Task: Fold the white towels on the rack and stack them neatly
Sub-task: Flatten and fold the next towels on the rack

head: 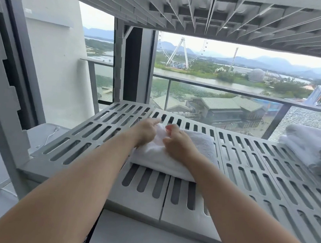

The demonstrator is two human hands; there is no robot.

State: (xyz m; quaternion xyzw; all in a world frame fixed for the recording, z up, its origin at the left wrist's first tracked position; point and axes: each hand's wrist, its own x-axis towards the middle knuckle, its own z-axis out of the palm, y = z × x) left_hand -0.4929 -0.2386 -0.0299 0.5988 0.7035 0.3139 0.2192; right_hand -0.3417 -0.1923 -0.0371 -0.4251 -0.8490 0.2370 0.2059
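A folded white towel (196,144) lies on the grey slotted shelf of the rack (259,166), a little left of its middle. My left hand (145,129) grips the towel's far left corner, fingers curled over the cloth. My right hand (177,142) sits beside it on top of the towel, fingers curled and pinching a fold near the same corner. A stack of folded white towels (310,145) rests at the shelf's right end, partly cut off by the frame edge.
Another slotted shelf (224,16) hangs close overhead. Grey rack uprights (6,106) stand at the left. Behind the rack is a glass balcony railing (217,89). A white surface with a cable (50,134) lies lower left.
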